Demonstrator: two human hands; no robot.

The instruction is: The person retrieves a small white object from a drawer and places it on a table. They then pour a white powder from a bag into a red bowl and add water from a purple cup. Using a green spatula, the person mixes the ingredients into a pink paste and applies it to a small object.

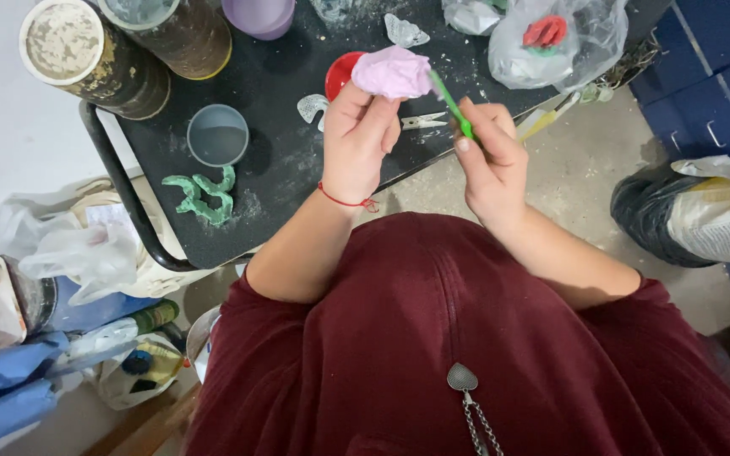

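My left hand [356, 139] holds up a pale pink lump [392, 72] of soft clay-like material between thumb and fingers, above the black table [280, 169]. A red thread bracelet circles that wrist. My right hand [490, 156] pinches a thin green stick tool [451, 105], whose far tip touches the right side of the pink lump. Both hands hover over the table's near edge, close together.
On the table lie a grey cup [217, 135], a green dental-arch cast [203, 196], a red lid [340, 74], a clothespin [422, 122], two dusty cylinders [86, 55], a purple cup [257, 15] and a plastic bag [555, 38]. Bags and bottles crowd the floor left; blue cabinet [711, 67] right.
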